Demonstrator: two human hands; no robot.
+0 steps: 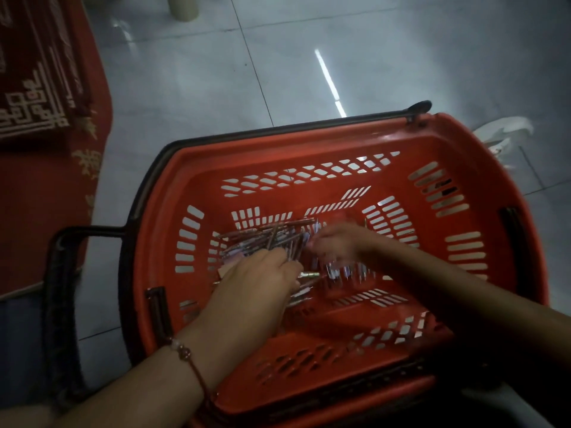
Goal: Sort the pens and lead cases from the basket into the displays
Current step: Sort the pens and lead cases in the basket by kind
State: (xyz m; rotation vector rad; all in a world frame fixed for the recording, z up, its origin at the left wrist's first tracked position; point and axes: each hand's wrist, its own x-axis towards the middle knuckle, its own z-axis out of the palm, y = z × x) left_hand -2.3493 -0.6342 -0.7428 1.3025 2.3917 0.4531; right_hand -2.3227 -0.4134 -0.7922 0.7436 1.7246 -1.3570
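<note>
A red plastic basket (309,149) stands on the floor below me. A loose pile of pens (265,239) lies on its slatted bottom, mostly towards the left and middle. My left hand (256,282) is down inside the basket with its fingers curled over a bundle of pens, whose ends stick out to the right of the hand. My right hand (336,242) reaches in from the right and is blurred; its fingertips are at the right edge of the pile, above more pens (343,271). I cannot make out any lead cases or displays.
The basket's black handles (61,273) lie folded out to the left and along the far rim. A red patterned mat (46,88) covers the floor at the left. Grey tiles surround the basket. A white shoe (503,131) shows at the right.
</note>
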